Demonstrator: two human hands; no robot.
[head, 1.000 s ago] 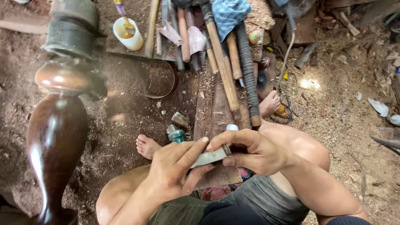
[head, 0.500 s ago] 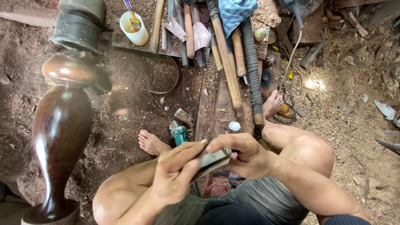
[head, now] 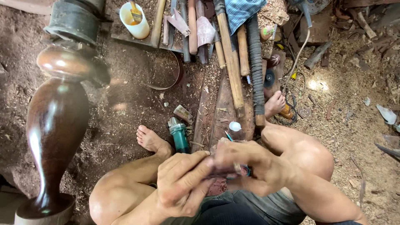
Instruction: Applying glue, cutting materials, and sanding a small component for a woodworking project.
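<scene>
My left hand (head: 183,183) and my right hand (head: 246,160) meet in front of my knees, both blurred by motion. Between them they pinch a small flat grey piece (head: 227,171), mostly hidden by the fingers. A ring shows on a finger of my right hand. I squat on a dirt floor covered in sawdust, with my bare left foot (head: 152,141) and right foot (head: 275,103) ahead of the hands. A green angle grinder (head: 179,135) lies just beyond my left hand.
A tall dark turned wooden leg (head: 56,125) stands at the left on a lathe. Several long wooden tool handles (head: 231,62) and a blue checked cloth (head: 241,10) lie ahead. A white cup with a brush (head: 134,16) sits at the top. A small white cap (head: 235,126) rests on a board.
Both hands have drawn closer together and nearer my body. The grey piece, plainly visible before, is now mostly covered by the fingers and blurred.
</scene>
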